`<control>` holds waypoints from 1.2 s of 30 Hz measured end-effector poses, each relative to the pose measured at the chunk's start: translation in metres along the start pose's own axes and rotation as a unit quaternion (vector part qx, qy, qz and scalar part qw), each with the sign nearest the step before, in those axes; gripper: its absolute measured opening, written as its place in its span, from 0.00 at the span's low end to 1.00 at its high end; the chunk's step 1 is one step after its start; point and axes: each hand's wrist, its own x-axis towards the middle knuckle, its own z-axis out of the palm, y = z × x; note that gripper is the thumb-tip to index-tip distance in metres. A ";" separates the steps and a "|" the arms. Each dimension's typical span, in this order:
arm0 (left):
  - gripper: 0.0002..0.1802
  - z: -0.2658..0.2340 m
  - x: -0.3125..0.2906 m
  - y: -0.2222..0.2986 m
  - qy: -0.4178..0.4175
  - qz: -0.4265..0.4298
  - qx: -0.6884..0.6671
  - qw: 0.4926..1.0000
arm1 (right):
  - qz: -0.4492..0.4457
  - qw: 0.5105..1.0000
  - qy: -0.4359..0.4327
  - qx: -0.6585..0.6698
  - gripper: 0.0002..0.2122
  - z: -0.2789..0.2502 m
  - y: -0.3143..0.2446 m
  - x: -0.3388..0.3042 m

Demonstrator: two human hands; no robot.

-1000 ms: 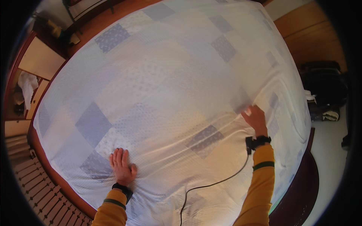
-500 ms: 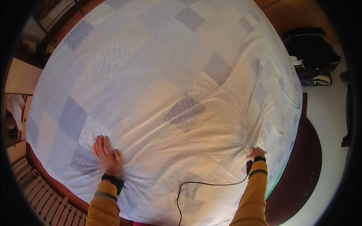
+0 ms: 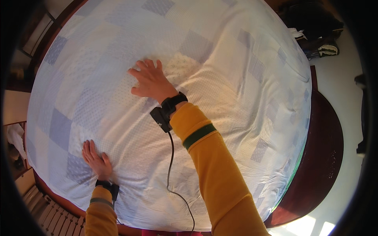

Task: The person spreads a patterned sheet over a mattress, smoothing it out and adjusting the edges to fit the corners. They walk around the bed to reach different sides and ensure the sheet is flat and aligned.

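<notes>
A pale patchwork bedsheet [image 3: 232, 114] in white, cream and grey-blue squares covers the bed, with creases running across its middle and right side. My left hand [image 3: 97, 160] lies flat on the sheet at the lower left, fingers stretched out. Farther up, near the middle of the bed, my right hand [image 3: 151, 80] is spread over the sheet with its fingers apart and holds nothing. Each wrist wears a black strap with a small box; a black cable [image 3: 170, 169] trails from the box on the right wrist down across the sheet.
A dark red rounded board [image 3: 321, 157] juts out along the bed's right side, above a pale floor [image 3: 336, 84]. Dark bags or clothes [image 3: 313, 23] are heaped at the far right. At the lower left stands a slatted white rack [image 3: 55, 214], below an open shelf with a white cloth [image 3: 15, 137].
My right hand has let go of the bunched sheet at the right and moved up and left, opening flat. My left hand stays down on the sheet. The view has shifted slightly.
</notes>
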 end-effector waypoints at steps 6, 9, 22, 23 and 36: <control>0.34 -0.001 0.001 -0.001 0.002 0.009 -0.003 1.000 | 0.322 0.947 -0.005 0.009 0.30 -0.067 0.158 -0.213; 0.34 -0.001 0.000 -0.003 -0.013 -0.001 -0.007 1.000 | 0.568 0.801 -0.181 -0.043 0.32 -0.126 0.185 -0.360; 0.34 0.005 0.002 -0.004 0.043 0.040 0.011 0.998 | -0.006 0.994 0.025 0.108 0.27 0.040 -0.110 -0.091; 0.34 0.005 0.002 -0.004 0.039 0.038 0.002 0.999 | -0.007 0.994 0.035 0.107 0.27 0.042 -0.110 -0.103; 0.31 0.004 -0.001 -0.011 0.046 0.102 -0.011 0.994 | 0.519 0.847 0.022 -0.114 0.28 -0.029 0.020 -0.603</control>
